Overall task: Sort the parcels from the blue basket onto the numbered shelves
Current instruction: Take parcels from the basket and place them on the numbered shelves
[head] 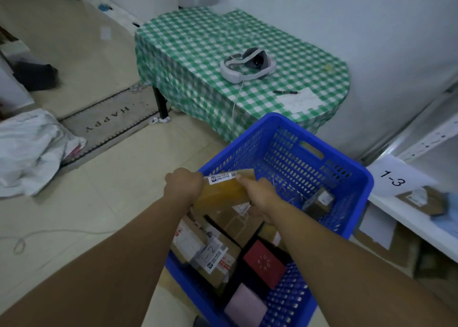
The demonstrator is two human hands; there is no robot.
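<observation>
Left hand (184, 186) and right hand (261, 197) both clamp a brown parcel (223, 194) over the blue basket (319, 140), 9 o'clock rim.

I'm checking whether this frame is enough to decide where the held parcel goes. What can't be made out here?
All in the head view:
- Held parcel: its white label is too small and blurred to read; the left hand and right hand cover both ends.
- Shelves: cut off by the right edge; only the 1-3 tag shows.
- Blue basket: its near end is cut off by the bottom edge, and the forearms hide some parcels.
</observation>
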